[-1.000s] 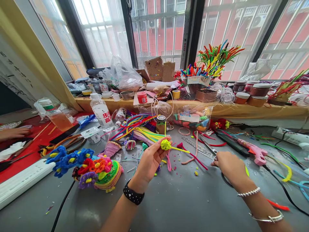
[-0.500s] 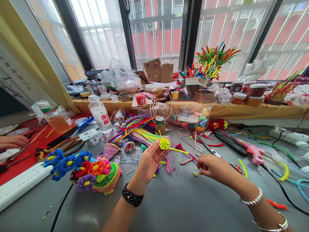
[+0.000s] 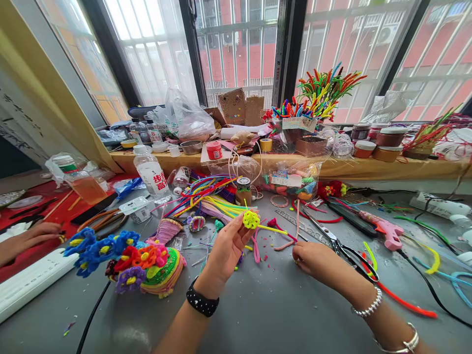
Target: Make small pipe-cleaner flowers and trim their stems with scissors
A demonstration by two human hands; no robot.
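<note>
Shifted off scissors (image 3: 335, 241), my right hand (image 3: 313, 258) is curling, contents unclear; my left hand (image 3: 225, 248) is pinching a flower (image 3: 251, 220) mid-frame.

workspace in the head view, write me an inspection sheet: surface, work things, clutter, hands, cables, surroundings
surface: gray table, scattered with small scraps
work things: yellow flower, stem pointing right; scissors on the table
clutter: heaped pipe cleaners, pink glue gun
hands: left hand holds the flower; right hand low over the table, fingertips' contents unclear
cables: black cables at left and from the glue gun
surroundings: ledge below windows; another person's hand at left
</note>
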